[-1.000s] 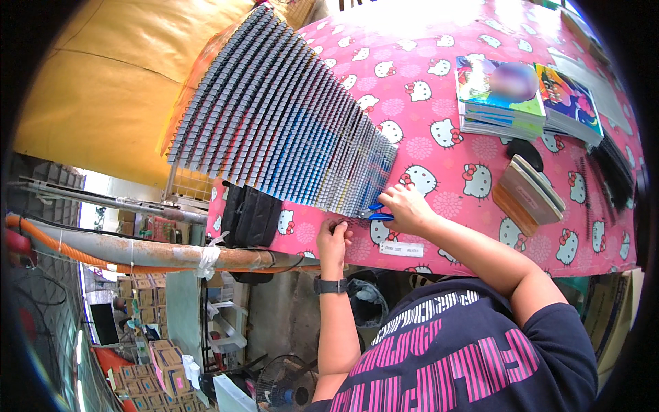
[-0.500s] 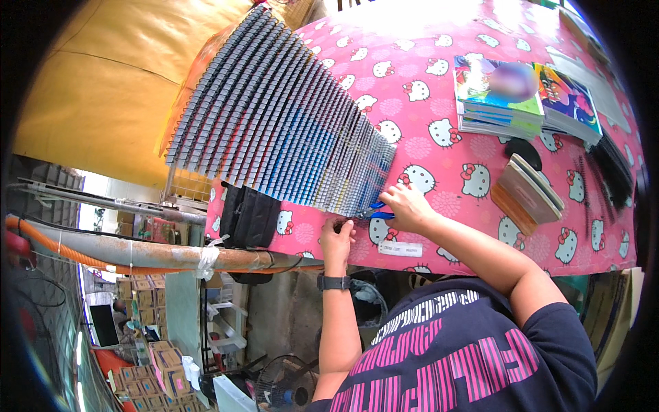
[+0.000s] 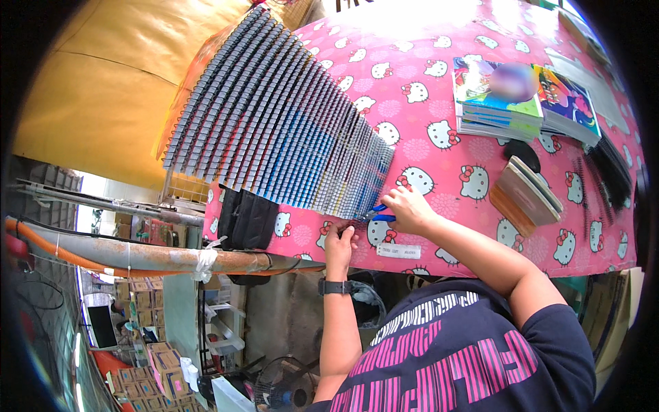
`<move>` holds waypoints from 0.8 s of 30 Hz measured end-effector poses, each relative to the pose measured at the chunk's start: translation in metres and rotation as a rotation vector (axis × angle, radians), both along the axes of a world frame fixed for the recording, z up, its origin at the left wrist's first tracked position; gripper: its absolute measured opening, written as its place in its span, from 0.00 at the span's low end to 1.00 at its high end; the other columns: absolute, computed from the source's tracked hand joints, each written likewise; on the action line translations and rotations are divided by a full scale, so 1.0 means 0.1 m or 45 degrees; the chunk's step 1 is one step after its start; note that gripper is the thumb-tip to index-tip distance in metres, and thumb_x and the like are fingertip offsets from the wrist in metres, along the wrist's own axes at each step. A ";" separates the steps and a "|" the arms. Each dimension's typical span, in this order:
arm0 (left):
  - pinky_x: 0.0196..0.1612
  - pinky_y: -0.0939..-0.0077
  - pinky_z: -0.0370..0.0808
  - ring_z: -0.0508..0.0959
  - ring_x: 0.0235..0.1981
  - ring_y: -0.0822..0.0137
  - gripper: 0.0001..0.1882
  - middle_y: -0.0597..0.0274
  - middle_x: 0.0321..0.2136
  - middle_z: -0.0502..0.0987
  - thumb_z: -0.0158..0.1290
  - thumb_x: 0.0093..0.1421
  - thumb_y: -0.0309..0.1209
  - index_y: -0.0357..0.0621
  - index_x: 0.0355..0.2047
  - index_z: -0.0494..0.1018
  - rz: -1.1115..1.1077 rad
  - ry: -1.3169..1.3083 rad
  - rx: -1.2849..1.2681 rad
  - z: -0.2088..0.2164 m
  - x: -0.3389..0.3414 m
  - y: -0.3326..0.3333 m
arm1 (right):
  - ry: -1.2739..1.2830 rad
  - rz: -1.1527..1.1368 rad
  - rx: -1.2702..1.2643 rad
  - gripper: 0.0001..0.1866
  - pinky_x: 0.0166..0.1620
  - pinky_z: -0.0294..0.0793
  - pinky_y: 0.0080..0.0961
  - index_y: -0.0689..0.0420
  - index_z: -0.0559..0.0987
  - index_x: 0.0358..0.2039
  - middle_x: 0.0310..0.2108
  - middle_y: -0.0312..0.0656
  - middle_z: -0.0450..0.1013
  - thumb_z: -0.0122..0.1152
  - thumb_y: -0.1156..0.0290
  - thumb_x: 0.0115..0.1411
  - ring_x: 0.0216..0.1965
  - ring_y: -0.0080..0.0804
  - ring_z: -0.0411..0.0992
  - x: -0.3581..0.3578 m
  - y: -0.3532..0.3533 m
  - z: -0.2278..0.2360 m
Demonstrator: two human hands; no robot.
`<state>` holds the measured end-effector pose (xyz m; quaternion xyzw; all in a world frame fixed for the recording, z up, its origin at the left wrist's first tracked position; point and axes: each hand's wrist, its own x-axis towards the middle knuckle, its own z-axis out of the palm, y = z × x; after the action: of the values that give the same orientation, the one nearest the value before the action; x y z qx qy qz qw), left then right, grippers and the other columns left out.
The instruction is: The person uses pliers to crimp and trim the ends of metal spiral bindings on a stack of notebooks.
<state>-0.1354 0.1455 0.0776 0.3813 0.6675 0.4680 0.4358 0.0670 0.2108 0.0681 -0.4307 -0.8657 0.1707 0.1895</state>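
Note:
A long, overlapping row of spiral-bound books (image 3: 274,130) slants across the table's left part, with dark wire coils along the spines. My right hand (image 3: 410,211) grips blue-handled pliers (image 3: 382,218), whose jaws reach the near corner of the row. Just left of the jaws, at the table's front edge, my left hand (image 3: 340,244) has its thumb and fingers drawn together by the last coil ends. What lies between those fingertips is too small to make out. A dark watch is on the left wrist.
Stacked colourful books (image 3: 498,110) lie at the far right, beside a bundle of black wire coils (image 3: 611,168). Closer in, a wood-and-grey block (image 3: 528,194) rests by a black round object (image 3: 522,155). A white label strip (image 3: 398,251) lies near the front edge. A rusty pipe (image 3: 158,257) runs left.
The left fingers have shifted slightly beside the row's near corner. The pliers remain in my right hand at nearly the same spot, and the books stay put.

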 end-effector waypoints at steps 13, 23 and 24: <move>0.17 0.83 0.68 0.72 0.18 0.76 0.13 0.63 0.22 0.76 0.59 0.53 0.33 0.35 0.31 0.74 0.006 0.286 0.108 -0.14 0.07 0.03 | 0.030 -0.011 -0.067 0.25 0.46 0.63 0.37 0.54 0.73 0.37 0.35 0.39 0.69 0.70 0.64 0.35 0.44 0.36 0.67 -0.01 -0.02 0.03; 0.18 0.85 0.67 0.71 0.18 0.77 0.10 0.65 0.21 0.75 0.57 0.55 0.31 0.37 0.32 0.73 -0.050 0.320 0.066 -0.14 0.01 0.05 | 0.000 0.014 -0.273 0.18 0.40 0.70 0.38 0.55 0.76 0.32 0.29 0.42 0.73 0.67 0.66 0.38 0.35 0.41 0.73 -0.06 0.04 0.06; 0.18 0.85 0.67 0.72 0.18 0.77 0.10 0.65 0.21 0.75 0.57 0.55 0.31 0.37 0.32 0.73 -0.057 0.312 0.048 -0.14 -0.01 0.04 | -0.005 0.015 -0.304 0.18 0.40 0.70 0.38 0.55 0.75 0.32 0.30 0.42 0.73 0.67 0.66 0.38 0.36 0.40 0.73 -0.05 0.04 0.05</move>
<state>-0.1366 0.1495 0.0639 0.4586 0.6981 0.4206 0.3540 0.0619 0.2146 0.0734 -0.4455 -0.8421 0.2728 0.1343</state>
